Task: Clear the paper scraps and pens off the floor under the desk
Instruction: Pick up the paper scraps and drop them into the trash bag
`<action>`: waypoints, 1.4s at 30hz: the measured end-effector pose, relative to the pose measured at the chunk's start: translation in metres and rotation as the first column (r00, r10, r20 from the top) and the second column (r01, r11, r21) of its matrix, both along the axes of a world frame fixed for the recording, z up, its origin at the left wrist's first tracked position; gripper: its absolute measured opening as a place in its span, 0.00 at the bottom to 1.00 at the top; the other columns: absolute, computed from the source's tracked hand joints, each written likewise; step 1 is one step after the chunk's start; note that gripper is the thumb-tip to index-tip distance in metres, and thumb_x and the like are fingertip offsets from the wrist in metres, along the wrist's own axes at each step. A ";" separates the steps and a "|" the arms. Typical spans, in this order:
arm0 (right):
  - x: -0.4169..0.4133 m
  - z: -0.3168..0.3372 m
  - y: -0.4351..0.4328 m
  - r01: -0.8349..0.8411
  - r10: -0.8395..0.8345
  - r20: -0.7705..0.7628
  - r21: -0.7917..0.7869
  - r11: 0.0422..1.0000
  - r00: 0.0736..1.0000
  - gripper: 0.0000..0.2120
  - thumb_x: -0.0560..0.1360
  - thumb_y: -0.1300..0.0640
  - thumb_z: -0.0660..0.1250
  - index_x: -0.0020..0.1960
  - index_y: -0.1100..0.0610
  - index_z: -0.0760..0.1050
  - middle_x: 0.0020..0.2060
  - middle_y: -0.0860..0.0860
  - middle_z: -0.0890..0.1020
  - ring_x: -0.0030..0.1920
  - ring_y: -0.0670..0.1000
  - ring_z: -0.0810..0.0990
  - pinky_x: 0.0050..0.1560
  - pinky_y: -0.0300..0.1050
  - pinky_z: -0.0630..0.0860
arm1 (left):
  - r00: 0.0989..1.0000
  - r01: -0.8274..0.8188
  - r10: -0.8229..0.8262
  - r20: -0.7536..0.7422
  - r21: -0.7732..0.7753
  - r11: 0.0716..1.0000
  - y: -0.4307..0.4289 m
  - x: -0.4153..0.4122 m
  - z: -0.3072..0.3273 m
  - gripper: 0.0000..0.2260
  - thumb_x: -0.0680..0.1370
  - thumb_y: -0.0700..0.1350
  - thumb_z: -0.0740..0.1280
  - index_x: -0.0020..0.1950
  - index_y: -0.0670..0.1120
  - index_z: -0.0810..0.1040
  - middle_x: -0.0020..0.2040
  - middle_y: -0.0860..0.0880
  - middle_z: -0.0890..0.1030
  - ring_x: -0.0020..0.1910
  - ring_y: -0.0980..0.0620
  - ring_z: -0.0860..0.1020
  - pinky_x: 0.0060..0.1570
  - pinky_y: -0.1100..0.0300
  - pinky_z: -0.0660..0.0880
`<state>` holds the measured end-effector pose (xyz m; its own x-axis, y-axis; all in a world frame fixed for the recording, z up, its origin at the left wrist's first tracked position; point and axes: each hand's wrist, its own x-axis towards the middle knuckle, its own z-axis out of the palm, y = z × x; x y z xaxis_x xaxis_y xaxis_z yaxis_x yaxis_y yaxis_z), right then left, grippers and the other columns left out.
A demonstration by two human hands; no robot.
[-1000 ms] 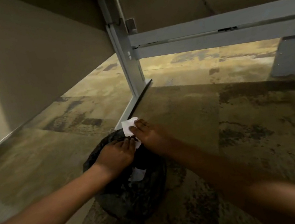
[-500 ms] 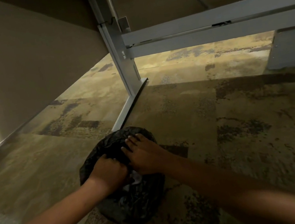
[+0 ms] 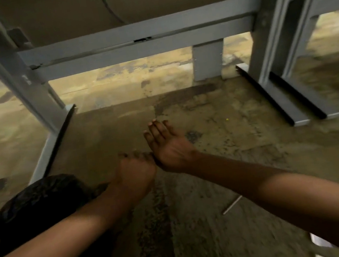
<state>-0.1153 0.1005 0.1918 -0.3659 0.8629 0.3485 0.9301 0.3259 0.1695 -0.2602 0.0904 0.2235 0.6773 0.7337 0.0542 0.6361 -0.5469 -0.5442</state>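
Head view shows the left hand [image 3: 134, 174] curled loosely with nothing visible in it, touching the right hand [image 3: 168, 145], whose fingers are spread flat and empty over the carpeted floor [image 3: 248, 160]. A thin white pen [image 3: 232, 204] lies on the floor under the right forearm, and a black bag [image 3: 33, 207] sits beside the left desk leg [image 3: 30, 93].

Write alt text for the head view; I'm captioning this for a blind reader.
Two bare arms reach over patterned carpet under a grey metal desk frame, right hand open, left hand curled. A black bag sits left; a thin white stick lies nearby.
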 end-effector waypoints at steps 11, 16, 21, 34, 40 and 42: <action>0.193 -0.069 -0.144 0.457 -0.449 0.086 -0.143 0.878 0.890 0.28 0.79 0.51 0.57 0.72 0.67 0.61 0.72 0.68 0.62 0.73 0.67 0.57 0.72 0.64 0.54 | 0.934 0.297 -0.250 0.256 -0.165 0.941 -0.060 0.184 -0.104 0.34 0.67 0.56 0.65 0.70 0.41 0.68 0.65 0.34 0.75 0.65 0.31 0.69 0.67 0.32 0.52; 0.240 -0.103 -0.219 0.609 -0.594 0.136 -0.163 0.776 0.793 0.34 0.76 0.49 0.60 0.74 0.67 0.56 0.73 0.69 0.57 0.74 0.69 0.53 0.70 0.66 0.56 | 0.878 0.453 -0.377 0.295 -0.256 0.854 -0.113 0.239 -0.147 0.37 0.63 0.51 0.72 0.71 0.44 0.69 0.67 0.36 0.74 0.68 0.30 0.67 0.68 0.32 0.53; 0.257 -0.145 -0.277 0.684 -0.649 0.219 -0.296 0.667 0.728 0.30 0.73 0.53 0.64 0.71 0.65 0.65 0.71 0.67 0.65 0.71 0.68 0.62 0.66 0.64 0.66 | 0.853 0.520 -0.453 0.259 -0.354 0.777 -0.151 0.269 -0.185 0.32 0.74 0.47 0.63 0.76 0.46 0.57 0.75 0.39 0.62 0.74 0.32 0.57 0.71 0.34 0.45; 0.237 -0.203 -0.303 0.527 -0.419 0.328 -0.409 0.745 0.847 0.21 0.73 0.52 0.53 0.46 0.58 0.84 0.41 0.53 0.86 0.43 0.52 0.85 0.47 0.43 0.80 | 0.859 0.486 -0.489 0.151 -0.542 0.686 -0.177 0.284 -0.241 0.25 0.82 0.47 0.51 0.78 0.44 0.48 0.78 0.38 0.53 0.75 0.31 0.46 0.72 0.37 0.37; 0.243 -0.221 -0.298 0.524 -0.356 0.417 -0.414 0.745 0.836 0.10 0.65 0.50 0.75 0.40 0.56 0.85 0.36 0.51 0.86 0.39 0.52 0.84 0.44 0.42 0.80 | 0.848 0.520 -0.495 0.191 -0.488 0.701 -0.172 0.269 -0.235 0.26 0.81 0.45 0.52 0.78 0.44 0.48 0.78 0.38 0.50 0.76 0.33 0.46 0.73 0.38 0.39; 0.241 -0.226 -0.297 0.529 -0.374 0.408 -0.385 0.756 0.832 0.11 0.63 0.51 0.76 0.39 0.57 0.85 0.36 0.53 0.86 0.38 0.54 0.84 0.44 0.44 0.81 | 0.843 0.528 -0.502 0.193 -0.474 0.705 -0.169 0.262 -0.230 0.25 0.82 0.44 0.50 0.77 0.43 0.48 0.78 0.38 0.50 0.76 0.33 0.45 0.73 0.39 0.39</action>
<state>0.1261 -0.1970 -0.0338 0.0945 0.9766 -0.1932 0.9188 -0.0108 0.3946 0.0022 -0.0790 -0.0068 0.9639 0.2045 -0.1703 0.1924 -0.9776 -0.0851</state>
